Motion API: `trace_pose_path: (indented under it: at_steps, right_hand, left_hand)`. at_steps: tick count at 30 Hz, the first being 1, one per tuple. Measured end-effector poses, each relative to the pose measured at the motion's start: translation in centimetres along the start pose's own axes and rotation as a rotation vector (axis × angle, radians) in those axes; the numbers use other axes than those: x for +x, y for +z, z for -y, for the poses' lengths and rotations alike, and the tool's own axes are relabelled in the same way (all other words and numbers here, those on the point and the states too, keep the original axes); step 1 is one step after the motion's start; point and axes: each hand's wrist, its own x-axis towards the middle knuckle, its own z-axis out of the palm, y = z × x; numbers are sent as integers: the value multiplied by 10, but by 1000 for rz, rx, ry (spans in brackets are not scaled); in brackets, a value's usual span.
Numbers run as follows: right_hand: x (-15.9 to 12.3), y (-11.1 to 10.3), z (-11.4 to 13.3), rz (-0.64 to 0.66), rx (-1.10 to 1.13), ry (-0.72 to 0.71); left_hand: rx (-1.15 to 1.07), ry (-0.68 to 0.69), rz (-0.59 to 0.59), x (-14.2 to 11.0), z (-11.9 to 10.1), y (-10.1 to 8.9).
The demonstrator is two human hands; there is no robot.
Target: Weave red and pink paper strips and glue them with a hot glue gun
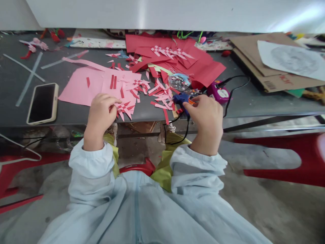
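Note:
My left hand (101, 110) is closed in a pinch at the near edge of the table. Its fingertips meet a small woven piece of red and pink paper strips (124, 107), partly hidden by the fingers. My right hand (207, 113) is closed around the back of a blue glue gun (181, 99) with an orange trigger and a black cord. The gun's nose points left, towards loose red and pink paper strips (162, 93). Beneath the woven piece lies a sheet of pink paper (83, 83) with cut strips on it.
Red paper sheets (208, 69) are piled at the back, with a round clear container (179, 82) before them. A purple plug box (219, 93) with a cord stands at right, near cardboard (254, 57) and a drawing (291, 57). A phone (42, 103) lies at left.

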Motion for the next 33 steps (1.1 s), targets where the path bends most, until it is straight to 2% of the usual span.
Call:
trace_pose_path:
  at_steps: [3,6,12,16,23,28,33]
  right_hand:
    - [3,12,0,22,-51,-43]
    - [4,17,-1,-16,-47,-64]
    - [3,13,6,-53,13,-43]
    - [0,9,21,-113,125,-109]
    - [-3,12,44,-57,257,-215]
    - [-2,10,47,-67,238,-190]
    - [1,4,37,13,212,-167]
  left_hand:
    - [10,5,-3,0,1,1]
    - [7,9,-2,1,3,2]
    - [4,-7,37,1,1,2]
    - [-21,8,92,0,0,1]
    - [-144,-136,116,-4,0,-1]
    - [-142,-104,125,-5,3,3]
    - [-128,-70,134,-4,3,5]
